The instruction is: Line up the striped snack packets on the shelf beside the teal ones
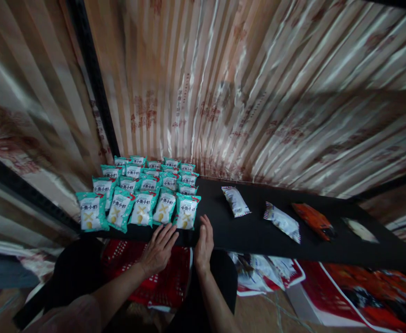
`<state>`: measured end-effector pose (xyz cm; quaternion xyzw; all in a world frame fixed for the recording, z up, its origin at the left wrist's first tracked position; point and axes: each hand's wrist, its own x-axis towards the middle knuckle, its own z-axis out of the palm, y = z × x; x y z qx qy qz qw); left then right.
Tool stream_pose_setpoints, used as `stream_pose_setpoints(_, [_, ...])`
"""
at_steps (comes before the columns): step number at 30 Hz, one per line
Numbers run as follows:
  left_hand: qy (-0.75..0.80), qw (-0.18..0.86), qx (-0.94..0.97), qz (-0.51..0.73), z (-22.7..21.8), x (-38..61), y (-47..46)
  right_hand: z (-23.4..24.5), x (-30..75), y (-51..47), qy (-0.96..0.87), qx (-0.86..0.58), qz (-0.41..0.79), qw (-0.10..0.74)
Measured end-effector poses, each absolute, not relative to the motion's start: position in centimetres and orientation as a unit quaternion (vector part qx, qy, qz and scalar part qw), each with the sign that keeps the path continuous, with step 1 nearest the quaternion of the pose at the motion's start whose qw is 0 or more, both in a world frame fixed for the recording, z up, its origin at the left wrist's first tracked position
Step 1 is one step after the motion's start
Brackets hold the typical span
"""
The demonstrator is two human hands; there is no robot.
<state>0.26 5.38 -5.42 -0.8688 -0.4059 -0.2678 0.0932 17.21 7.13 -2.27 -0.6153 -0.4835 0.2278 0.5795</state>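
Several teal-and-white snack packets (143, 207) stand in rows at the left end of a black shelf (224, 231). My left hand (159, 249) lies with fingers stretched toward the front row's bottom edge, close to the fourth packet (164, 206); whether it touches is hard to tell. Held upright beside the right-hand front packet (186, 212), my right hand (204, 243) has its fingers extended and nothing in them. A red basket (178, 282) with holes in its walls sits below the shelf, partly behind my left hand and forearm.
Farther right on the shelf lie a white packet (236, 201), a second white packet (282, 222), an orange packet (314, 221) and a pale one (360, 230). Baskets of packets (261, 270) stand below. Patterned curtain (203, 92) hangs behind; a black post (95, 78) rises at left.
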Motion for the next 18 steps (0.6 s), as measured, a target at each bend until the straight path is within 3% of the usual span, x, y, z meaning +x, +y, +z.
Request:
stream_pose_setpoints(5, [-0.415,0.094,-0.864,-0.271,-5.2,-0.6,6.0,1.6,16.7,9.3,-0.594,-0.568,0.098,0.561])
stream_pose_setpoints(8, [-0.41,0.1,-0.868,-0.263,-5.0,-0.9,6.4,4.3,16.2,12.2,-0.662,-0.545,0.074,0.509])
stream_pose_setpoints(14, [-0.404,0.101,-0.876,-0.244,-5.2,-1.2,6.4,7.2,13.9,18.6,-0.785,-0.496,0.116,0.354])
stream_pose_setpoints(18, [-0.406,0.1,-0.876,-0.239,-5.5,-1.3,6.5,8.0,12.0,21.1,-0.832,-0.525,0.11,0.142])
